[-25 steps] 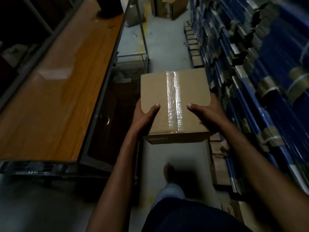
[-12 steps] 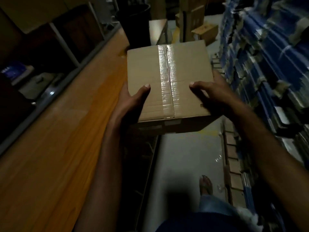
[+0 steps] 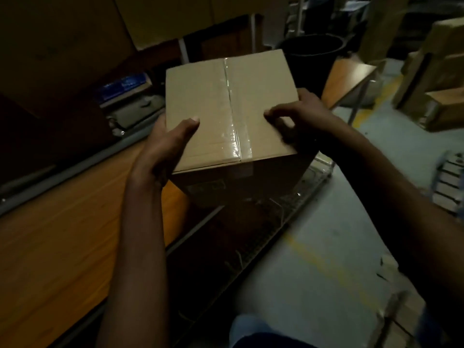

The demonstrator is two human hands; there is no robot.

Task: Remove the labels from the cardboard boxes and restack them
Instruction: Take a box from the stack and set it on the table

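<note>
I am holding the box [image 3: 226, 109] at frame centre, taped seam up, over the table's [image 3: 62, 234] right edge. I am judging it best set down level on the wood, dim near face towards me; any label there is too dark to confirm. My left hand [image 3: 165, 144] is gripping the left side, thumb on top. My right hand [image 3: 301, 114] is clutching the right edge, fingertips curled onto the top.

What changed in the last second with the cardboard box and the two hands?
The cardboard box has swung left, from over the aisle floor to over the edge of the wooden table. Nothing was taken up or let go: the left hand and right hand still grip its sides, thumbs on top. The tape strip remains sealed.
</note>
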